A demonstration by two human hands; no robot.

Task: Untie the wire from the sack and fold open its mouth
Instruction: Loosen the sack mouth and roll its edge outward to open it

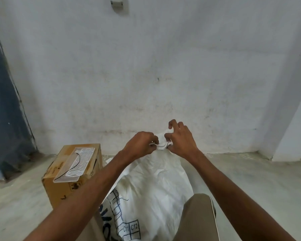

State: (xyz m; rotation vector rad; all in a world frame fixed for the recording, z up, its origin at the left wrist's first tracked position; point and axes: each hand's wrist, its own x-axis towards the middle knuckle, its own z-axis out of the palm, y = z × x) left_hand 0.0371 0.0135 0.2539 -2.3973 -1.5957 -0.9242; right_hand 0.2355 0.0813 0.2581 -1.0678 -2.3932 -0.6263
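Note:
A white woven sack (155,185) with blue print stands on the floor between my knees. Its mouth is bunched into a tight neck (162,141) at the top. A thin grey wire (161,146) wraps the neck just below the bunched tuft. My left hand (141,145) pinches the neck from the left, fingers curled at the wire. My right hand (181,140) grips the neck from the right, thumb and lower fingers on it, while its upper fingers arch over the tuft. The wire's ends are hidden by my fingers.
A cardboard box (66,186) stands left of the sack, with a clear plastic sheet (75,164) bearing wavy white lines and a black wire on top. A stained white wall (146,75) is close behind. A dark blue door (3,110) is at far left. My knee (196,216) is beside the sack.

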